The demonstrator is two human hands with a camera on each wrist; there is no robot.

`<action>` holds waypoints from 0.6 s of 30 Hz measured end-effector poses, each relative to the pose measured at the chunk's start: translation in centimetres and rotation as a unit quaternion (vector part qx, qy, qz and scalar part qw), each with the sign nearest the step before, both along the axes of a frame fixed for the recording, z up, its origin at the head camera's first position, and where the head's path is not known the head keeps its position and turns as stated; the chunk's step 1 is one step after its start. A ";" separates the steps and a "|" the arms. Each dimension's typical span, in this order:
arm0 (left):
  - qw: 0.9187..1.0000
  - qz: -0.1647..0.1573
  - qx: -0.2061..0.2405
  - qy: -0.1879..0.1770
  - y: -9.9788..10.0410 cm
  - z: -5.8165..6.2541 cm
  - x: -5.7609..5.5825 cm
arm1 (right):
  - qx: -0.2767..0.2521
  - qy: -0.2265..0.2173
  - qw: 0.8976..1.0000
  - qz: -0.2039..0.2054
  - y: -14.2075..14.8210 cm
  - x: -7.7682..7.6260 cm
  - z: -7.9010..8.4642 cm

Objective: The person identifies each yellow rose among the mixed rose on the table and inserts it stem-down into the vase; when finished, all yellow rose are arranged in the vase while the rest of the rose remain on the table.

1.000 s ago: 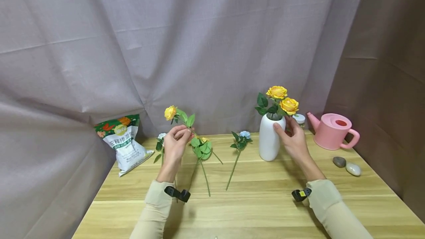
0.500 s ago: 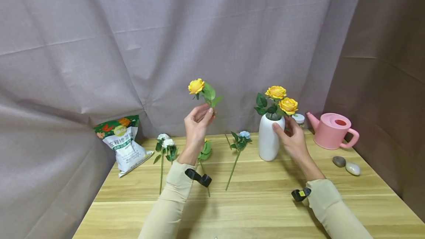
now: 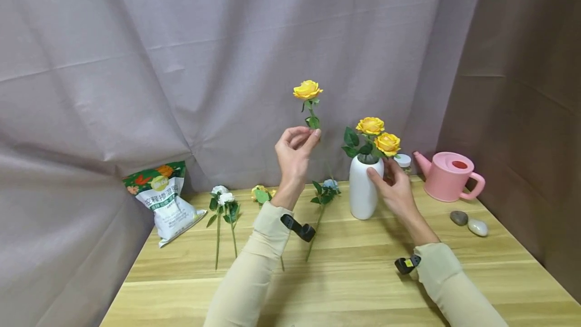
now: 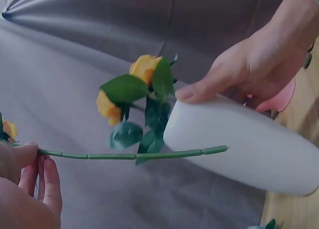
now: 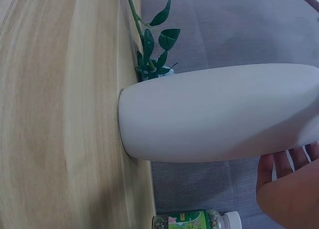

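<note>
My left hand (image 3: 292,158) pinches the stem of a yellow rose (image 3: 307,90) just under its leaves, bloom up, left of and above the white vase (image 3: 361,191). The left wrist view shows the bare green stem (image 4: 112,156) reaching from the fingers across in front of the vase. My right hand (image 3: 398,191) grips the vase near its mouth, thumb in front and fingers round the far side. Two yellow roses (image 3: 371,125) with dark green leaves stand in the vase. In the right wrist view, the vase's base rests on the table (image 5: 45,114).
Two white flowers (image 3: 225,198), a yellow rose (image 3: 259,192) and a blue flower (image 3: 331,184) lie on the table. A soil bag (image 3: 165,203) leans at the left. Right of the vase are a lidded jar (image 3: 402,160), a pink watering can (image 3: 451,178) and two stones (image 3: 477,227).
My left hand has carried the yellow rose rightward and up from the lying flowers toward the vase, and the bloom has turned more upright. My right hand stays on the vase.
</note>
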State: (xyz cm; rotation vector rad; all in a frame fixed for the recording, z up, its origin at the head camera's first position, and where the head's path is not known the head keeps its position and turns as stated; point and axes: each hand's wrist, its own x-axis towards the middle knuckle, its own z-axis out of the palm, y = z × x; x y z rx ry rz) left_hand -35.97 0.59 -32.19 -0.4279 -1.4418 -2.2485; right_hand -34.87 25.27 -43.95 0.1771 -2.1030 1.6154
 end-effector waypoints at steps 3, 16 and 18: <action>0.999 0.009 -0.033 0.003 1.1 0.7 0.0 | 0.004 0.003 1.000 0.001 -0.1 0.0 0.1; 0.990 0.092 -0.047 0.097 4.9 4.1 -0.4 | 0.025 0.004 1.000 0.011 -1.2 2.7 2.8; 0.988 0.102 -0.039 0.109 5.3 4.5 0.1 | 0.025 0.004 1.000 0.010 -1.2 2.8 2.9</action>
